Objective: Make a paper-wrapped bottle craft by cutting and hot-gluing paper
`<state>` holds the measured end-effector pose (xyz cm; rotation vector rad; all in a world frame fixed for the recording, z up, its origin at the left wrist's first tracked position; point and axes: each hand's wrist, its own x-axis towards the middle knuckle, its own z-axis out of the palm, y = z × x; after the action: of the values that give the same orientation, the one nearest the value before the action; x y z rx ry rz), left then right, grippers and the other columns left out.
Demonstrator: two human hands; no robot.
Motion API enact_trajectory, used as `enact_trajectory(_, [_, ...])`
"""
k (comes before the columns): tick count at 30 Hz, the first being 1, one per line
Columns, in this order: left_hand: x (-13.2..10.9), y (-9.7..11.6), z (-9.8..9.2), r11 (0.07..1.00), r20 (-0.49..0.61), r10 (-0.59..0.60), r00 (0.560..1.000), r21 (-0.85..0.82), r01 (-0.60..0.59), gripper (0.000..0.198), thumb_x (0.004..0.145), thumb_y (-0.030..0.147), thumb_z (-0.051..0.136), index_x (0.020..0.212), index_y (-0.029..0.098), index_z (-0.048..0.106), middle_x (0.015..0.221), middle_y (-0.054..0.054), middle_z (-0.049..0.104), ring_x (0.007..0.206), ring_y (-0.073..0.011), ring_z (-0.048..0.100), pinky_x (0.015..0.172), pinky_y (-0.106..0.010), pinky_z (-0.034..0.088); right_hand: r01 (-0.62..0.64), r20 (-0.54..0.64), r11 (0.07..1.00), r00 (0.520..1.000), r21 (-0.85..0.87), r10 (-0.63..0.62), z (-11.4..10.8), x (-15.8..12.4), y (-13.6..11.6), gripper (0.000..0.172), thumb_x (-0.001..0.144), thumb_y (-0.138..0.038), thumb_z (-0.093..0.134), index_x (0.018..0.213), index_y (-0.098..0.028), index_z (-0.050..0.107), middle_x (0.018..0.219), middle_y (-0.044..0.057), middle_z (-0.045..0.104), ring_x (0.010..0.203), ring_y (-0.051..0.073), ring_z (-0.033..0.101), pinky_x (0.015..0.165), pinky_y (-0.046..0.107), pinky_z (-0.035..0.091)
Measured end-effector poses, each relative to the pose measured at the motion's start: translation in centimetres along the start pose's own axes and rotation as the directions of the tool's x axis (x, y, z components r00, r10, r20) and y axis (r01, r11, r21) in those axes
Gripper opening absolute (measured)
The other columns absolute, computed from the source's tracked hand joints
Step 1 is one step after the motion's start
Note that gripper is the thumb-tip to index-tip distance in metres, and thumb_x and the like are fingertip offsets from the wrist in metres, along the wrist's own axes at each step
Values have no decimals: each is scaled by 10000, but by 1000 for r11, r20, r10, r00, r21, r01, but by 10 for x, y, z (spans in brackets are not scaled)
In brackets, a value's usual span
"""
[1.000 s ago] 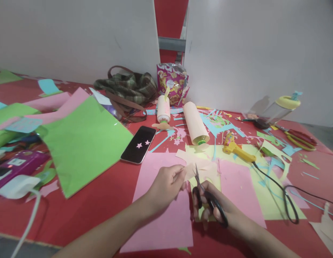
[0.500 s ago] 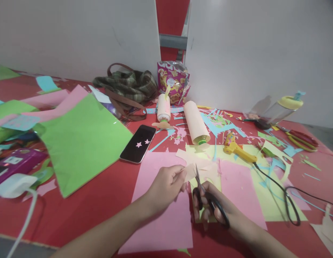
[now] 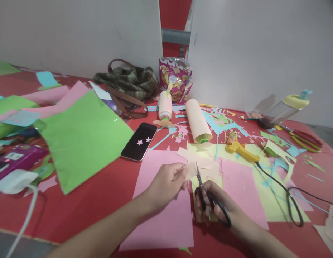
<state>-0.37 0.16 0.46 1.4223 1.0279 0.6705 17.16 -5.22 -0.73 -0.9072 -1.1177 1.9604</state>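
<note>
My left hand pinches a small piece of peach paper between thumb and fingers, above a pink sheet. In my right hand is a pair of scissors with black handles, the fingers through the loops. Their blades point up and away and look nearly closed beside the peach piece; whether they touch it I cannot tell. More peach scraps lie just beyond, on a yellow sheet. A peach paper tube with a green end lies farther back.
A phone with two pink stars on it lies left of centre, near a big green sheet. A yellow glue gun with a trailing black cord is at right. Red-handled scissors and a clear bottle stand farther right.
The camera view has shifted slightly, so most things appear a little to the right and higher. Both hands keep nearly the same pose, with the peach piece and scissors still held.
</note>
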Motion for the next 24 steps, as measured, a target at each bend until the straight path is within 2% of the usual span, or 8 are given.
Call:
enact_trajectory(7, [1,-3,0,1000,-14,-15,1000,-14,15,331,829,355,303,567,168,380,509,49,395,376,-49,360,412,-187,317,24,10,999,1000,-30,-24,3,2,-2,371,700,-503,548,776,-192,359,645,-1,522,555,106,501,519,243,357])
enact_trajectory(13, [1,-2,0,998,-18,-50,999,-43,49,327,821,355,313,557,171,368,495,52,407,356,-43,349,394,-185,306,11,-6,1000,1000,-14,-11,5,3,-5,349,717,-482,545,763,-195,351,561,-31,515,512,106,502,605,316,396])
enact_trajectory(18, [2,-1,-3,997,10,-52,999,-58,53,341,816,371,322,545,170,373,482,51,404,357,-46,348,398,-195,312,-4,-37,997,999,-83,0,4,3,-5,366,704,-501,546,744,-200,341,532,-34,520,478,101,493,491,242,360])
enact_trajectory(24, [3,0,-5,993,32,-88,996,-72,90,353,815,391,319,539,174,359,450,63,349,361,-48,310,404,-195,308,-18,-63,997,998,-80,13,4,2,-3,368,692,-490,566,741,-204,340,536,-59,502,446,78,479,494,235,373])
